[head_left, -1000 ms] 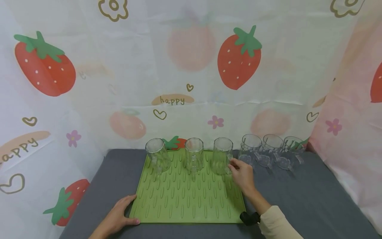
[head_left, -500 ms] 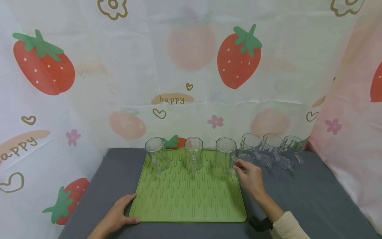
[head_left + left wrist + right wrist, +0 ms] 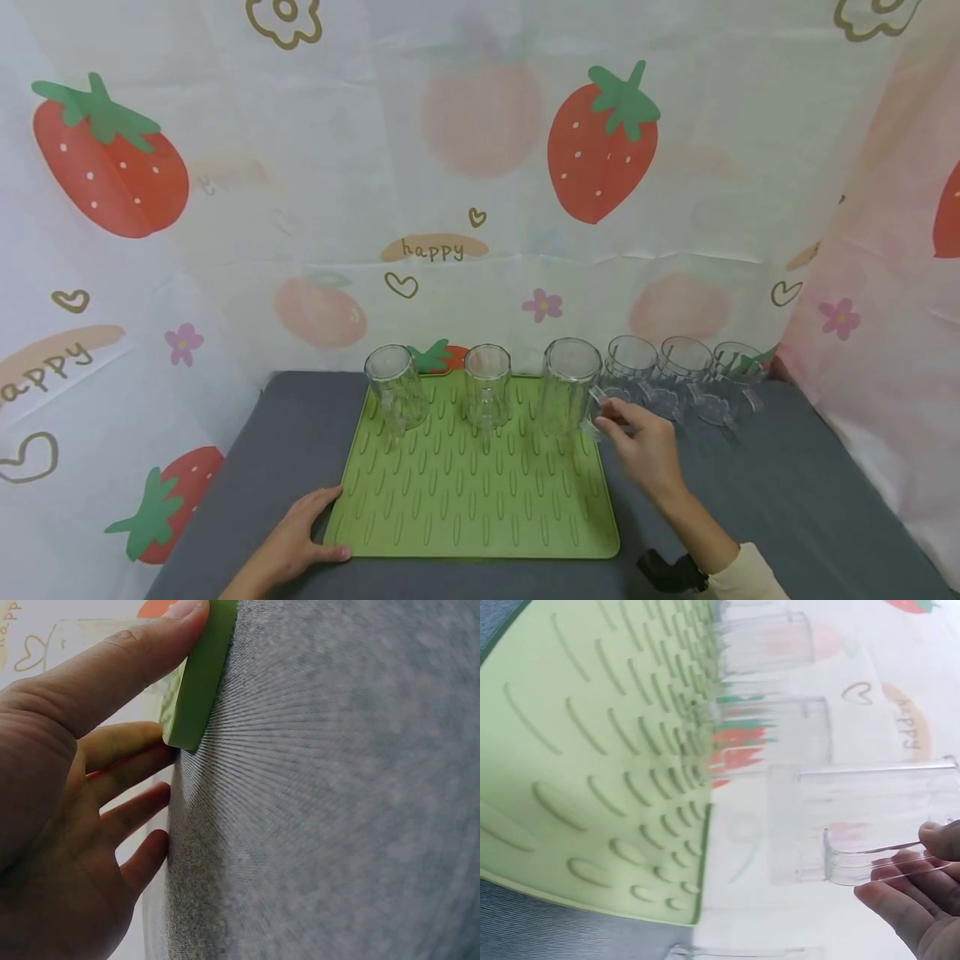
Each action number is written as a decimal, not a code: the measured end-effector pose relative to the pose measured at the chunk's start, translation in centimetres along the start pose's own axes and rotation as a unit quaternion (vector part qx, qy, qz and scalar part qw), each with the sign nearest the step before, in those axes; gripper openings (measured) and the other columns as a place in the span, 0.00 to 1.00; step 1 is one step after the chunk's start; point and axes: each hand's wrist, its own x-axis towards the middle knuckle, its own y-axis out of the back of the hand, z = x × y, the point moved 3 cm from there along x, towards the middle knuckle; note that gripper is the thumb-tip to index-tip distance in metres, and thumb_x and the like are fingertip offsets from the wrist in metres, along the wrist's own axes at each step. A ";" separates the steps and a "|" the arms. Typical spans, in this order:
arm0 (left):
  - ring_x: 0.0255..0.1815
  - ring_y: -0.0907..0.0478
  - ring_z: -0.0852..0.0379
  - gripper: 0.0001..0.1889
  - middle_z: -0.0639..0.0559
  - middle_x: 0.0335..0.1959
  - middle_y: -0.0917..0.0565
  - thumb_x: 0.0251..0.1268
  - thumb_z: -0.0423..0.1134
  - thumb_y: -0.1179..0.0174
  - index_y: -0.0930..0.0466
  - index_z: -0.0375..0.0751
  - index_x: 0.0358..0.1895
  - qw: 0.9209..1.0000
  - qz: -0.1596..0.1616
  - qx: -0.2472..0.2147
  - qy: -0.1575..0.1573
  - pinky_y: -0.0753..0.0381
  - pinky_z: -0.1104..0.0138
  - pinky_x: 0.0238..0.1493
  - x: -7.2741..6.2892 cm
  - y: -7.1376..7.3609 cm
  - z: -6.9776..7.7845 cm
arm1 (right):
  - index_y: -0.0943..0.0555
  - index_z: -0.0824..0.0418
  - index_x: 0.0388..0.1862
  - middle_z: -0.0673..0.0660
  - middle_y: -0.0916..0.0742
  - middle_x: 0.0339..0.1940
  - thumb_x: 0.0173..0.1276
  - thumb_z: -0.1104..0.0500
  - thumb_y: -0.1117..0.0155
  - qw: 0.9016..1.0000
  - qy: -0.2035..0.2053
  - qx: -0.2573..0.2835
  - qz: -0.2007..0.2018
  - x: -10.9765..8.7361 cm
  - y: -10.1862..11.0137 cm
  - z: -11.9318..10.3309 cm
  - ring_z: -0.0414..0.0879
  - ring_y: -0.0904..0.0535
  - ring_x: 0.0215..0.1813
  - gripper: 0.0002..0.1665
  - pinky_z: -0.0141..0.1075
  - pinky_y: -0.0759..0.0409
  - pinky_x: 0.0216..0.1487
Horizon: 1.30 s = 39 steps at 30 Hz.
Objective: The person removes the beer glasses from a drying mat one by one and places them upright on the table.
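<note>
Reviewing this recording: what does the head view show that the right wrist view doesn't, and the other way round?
Only the head view: the left hand touching the near left corner of the green mat, the black item at the right wrist, and the full row of three mugs right of the mat.

Only the right wrist view: a plain gap below the base of the held mug, suggesting it is lifted.

Both: the right hand gripping that mug's handle, the mat and the strawberry-print backdrop.

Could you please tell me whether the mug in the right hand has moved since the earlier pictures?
Yes: in the head view, the held mug has shifted right, widening its gap from the nearest mug standing on the green mat.
</note>
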 end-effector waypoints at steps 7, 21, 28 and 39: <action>0.70 0.42 0.26 0.53 0.27 0.68 0.35 0.41 0.54 0.23 0.36 0.30 0.70 1.000 -0.001 0.004 0.002 0.37 0.35 0.64 0.0 0.0 0.1 | 0.14 0.68 0.41 0.59 0.11 0.33 0.58 0.71 0.30 1.000 0.009 0.009 -0.006 0.3 1.0 -1.2 0.49 0.15 0.34 0.11 0.33 0.15 0.34; 0.71 0.43 0.26 0.53 0.27 0.69 0.35 0.42 0.55 0.23 0.37 0.31 0.71 1.000 -0.002 -0.003 0.002 0.36 0.35 0.63 0.0 -0.1 -0.1 | 0.14 0.65 0.42 0.56 0.11 0.35 0.59 0.71 0.31 0.998 0.004 0.058 -0.036 0.5 2.1 -3.3 0.40 0.16 0.36 0.11 0.28 0.16 0.36; 0.70 0.42 0.26 0.54 0.27 0.69 0.35 0.41 0.55 0.23 0.37 0.31 0.71 1.000 -0.001 0.000 0.002 0.36 0.35 0.63 -0.1 0.0 -0.1 | 0.14 0.61 0.39 0.53 0.11 0.33 0.59 0.70 0.31 0.994 0.016 0.076 -0.073 0.5 2.1 -4.5 0.44 0.15 0.36 0.10 0.27 0.15 0.36; 0.70 0.42 0.27 0.53 0.27 0.69 0.35 0.41 0.55 0.23 0.37 0.31 0.71 1.000 -0.002 -0.002 0.000 0.36 0.35 0.62 0.0 -0.1 -0.1 | 0.13 0.61 0.41 0.54 0.11 0.35 0.60 0.70 0.31 0.989 0.033 0.106 -0.098 0.2 1.7 -5.4 0.48 0.14 0.38 0.11 0.26 0.16 0.36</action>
